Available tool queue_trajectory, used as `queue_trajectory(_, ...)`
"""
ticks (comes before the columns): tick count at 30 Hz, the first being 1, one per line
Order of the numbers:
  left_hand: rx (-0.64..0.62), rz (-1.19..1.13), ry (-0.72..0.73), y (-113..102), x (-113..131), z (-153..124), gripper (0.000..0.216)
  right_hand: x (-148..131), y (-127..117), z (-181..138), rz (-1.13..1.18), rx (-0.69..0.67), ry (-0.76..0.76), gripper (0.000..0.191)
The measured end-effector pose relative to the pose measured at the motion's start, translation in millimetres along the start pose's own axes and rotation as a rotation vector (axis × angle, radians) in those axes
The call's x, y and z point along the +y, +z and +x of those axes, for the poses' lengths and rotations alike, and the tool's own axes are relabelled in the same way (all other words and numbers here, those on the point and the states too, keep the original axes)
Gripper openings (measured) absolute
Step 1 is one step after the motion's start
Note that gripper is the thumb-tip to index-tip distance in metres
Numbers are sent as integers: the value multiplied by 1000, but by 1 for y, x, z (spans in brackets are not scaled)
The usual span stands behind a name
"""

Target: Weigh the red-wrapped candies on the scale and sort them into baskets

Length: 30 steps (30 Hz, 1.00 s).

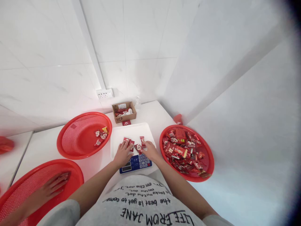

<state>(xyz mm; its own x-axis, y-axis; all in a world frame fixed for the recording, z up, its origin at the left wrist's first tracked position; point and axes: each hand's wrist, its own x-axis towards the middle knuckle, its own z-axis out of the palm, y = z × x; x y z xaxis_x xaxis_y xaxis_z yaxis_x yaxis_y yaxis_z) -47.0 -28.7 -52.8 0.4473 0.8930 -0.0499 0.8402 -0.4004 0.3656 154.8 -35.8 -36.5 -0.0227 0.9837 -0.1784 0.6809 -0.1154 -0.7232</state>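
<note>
A white weighing scale (134, 133) with a blue keypad (136, 163) stands in front of me on the white table. Several small red candy packets (135, 143) lie on its white tray. My left hand (122, 153) rests on the tray with fingers spread, touching the left packets. My right hand (150, 150) reaches in from the right, its fingertips pinched on a packet near the middle. Both forearms stretch over my grey printed shirt.
A red basket (207, 147) full of red packets sits at the right. Another red basket (70, 138) at the left holds a few candies. A third red basket (77, 175) at the lower left has another person's hand (53, 185) in it. A cardboard box (124, 112) stands by the wall.
</note>
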Motion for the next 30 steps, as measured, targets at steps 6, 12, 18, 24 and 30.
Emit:
queue_trajectory(6,-6,73,25,-4,0,14,49,-15,15,8,-123,-83,-51,52)
queue_trajectory(12,29,107,-4,-9,1,26,59,-21,10,17,-144,-123,-172,55)
queue_trajectory(18,-70,119,5,-11,10,40,71,10,-2,-2,-96,11,-183,47)
queue_trajectory(24,-165,134,35,-8,9,46,68,71,-34,-32,-118,356,-72,37)
queue_trajectory(30,-125,128,45,-7,8,42,66,119,-65,-50,-224,402,148,41)
